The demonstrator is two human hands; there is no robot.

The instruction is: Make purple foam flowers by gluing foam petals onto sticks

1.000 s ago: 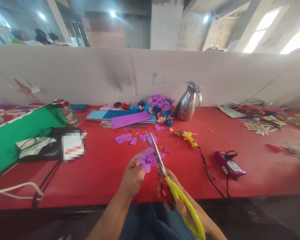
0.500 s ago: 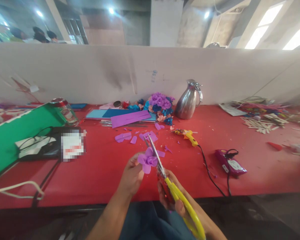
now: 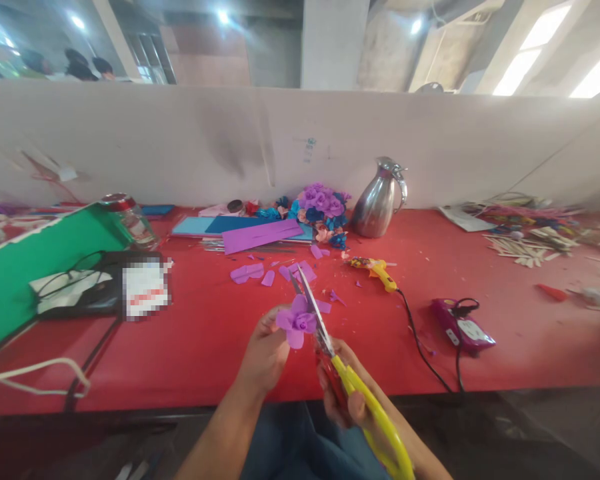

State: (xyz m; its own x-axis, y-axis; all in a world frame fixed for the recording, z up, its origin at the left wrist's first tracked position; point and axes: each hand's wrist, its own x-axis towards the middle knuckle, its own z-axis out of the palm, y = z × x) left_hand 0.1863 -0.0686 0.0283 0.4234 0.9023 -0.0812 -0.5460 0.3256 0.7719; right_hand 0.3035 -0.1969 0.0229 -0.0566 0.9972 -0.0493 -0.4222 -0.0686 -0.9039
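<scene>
A purple paper flower [image 3: 297,323] is held over the table's front part by my left hand [image 3: 265,350], its fingers closed behind the petals. In my right hand [image 3: 347,393] are yellow-handled scissors [image 3: 367,400], gripped by the handles. Their blades [image 3: 313,303] point up and away, slightly parted, right beside the flower's right-hand petals. Whether a petal lies between the blades I cannot tell. Something dark red shows under the right fingers, too hidden to name. Cut purple paper pieces [image 3: 247,273] lie on the red table [image 3: 195,353] beyond the hands.
A yellow glue gun [image 3: 380,270] lies to the right, its cord trailing past a purple power box [image 3: 463,327]. Behind stand a bunch of paper flowers [image 3: 323,207] and a steel jug [image 3: 379,200]. Coloured paper sheets [image 3: 263,237] lie back left, near a glass jar [image 3: 133,223] and green box [image 3: 55,280].
Almost nothing differs. The whole view has shifted very slightly, and both hands keep their hold on the flower and the scissors.
</scene>
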